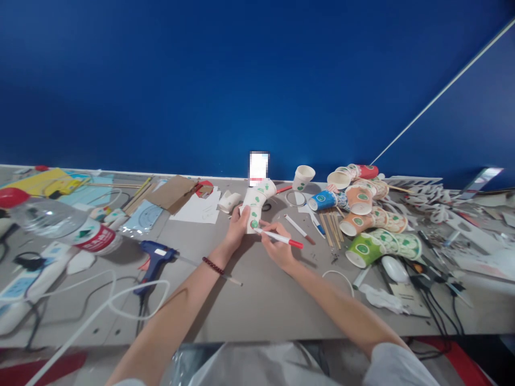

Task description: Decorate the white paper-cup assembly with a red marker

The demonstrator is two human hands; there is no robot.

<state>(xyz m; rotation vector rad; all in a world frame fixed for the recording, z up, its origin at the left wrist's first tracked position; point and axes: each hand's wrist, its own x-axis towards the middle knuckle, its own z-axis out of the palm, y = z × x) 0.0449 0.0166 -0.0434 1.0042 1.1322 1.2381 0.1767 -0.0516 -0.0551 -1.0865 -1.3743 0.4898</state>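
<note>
My left hand (238,229) is closed around the left edge of a cut paper cup (256,206), white with green leaf prints, held above the middle of the table. Whether it is one piece or two I cannot tell. In my right hand (278,249), the fingers pinch a white marker with a red end (285,238). Its tip is at the lower part of the paper cup, beside a green spot. Just behind, a phone with a bright screen (258,167) leans against the blue wall. A cut white cup piece (230,201) lies to the left.
To the left are a large water bottle (60,222), a blue glue gun (155,262), white paper (197,208), cardboard (173,193) and a power strip (36,284). Right are a white cup (303,177), another marker (298,229), wooden sticks (332,230) and several stacked coloured cups (362,249).
</note>
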